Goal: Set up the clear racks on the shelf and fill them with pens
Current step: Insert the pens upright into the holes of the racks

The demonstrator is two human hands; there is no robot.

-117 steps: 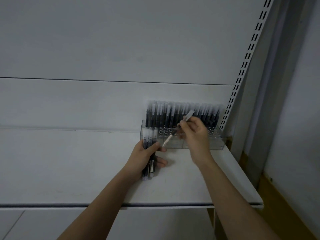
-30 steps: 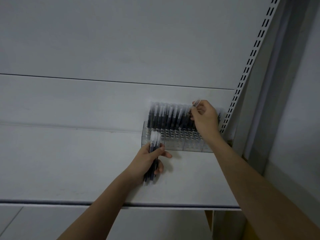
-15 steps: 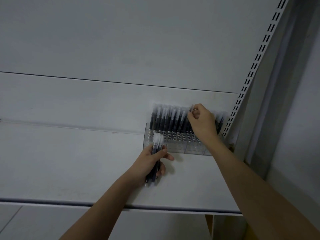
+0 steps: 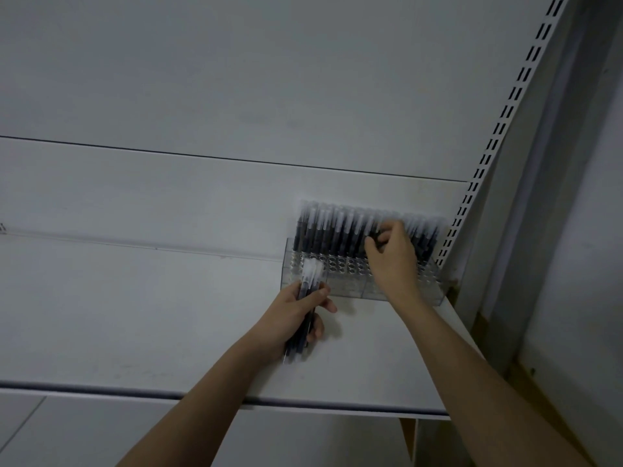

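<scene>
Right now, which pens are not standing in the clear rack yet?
The bundle of pens gripped in the left hand, in front of the clear rack. The other pens stand upright along its back.

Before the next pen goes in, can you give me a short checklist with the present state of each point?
1. Clear rack stands on the shelf: ok.
2. Empty holes remain in the front rows: ok.
3. Left hand grips a bundle of pens: ok.
4. Right hand is at the standing pens in the back rows: ok.
5. Right hand has let go of its pen: cannot tell.
</scene>
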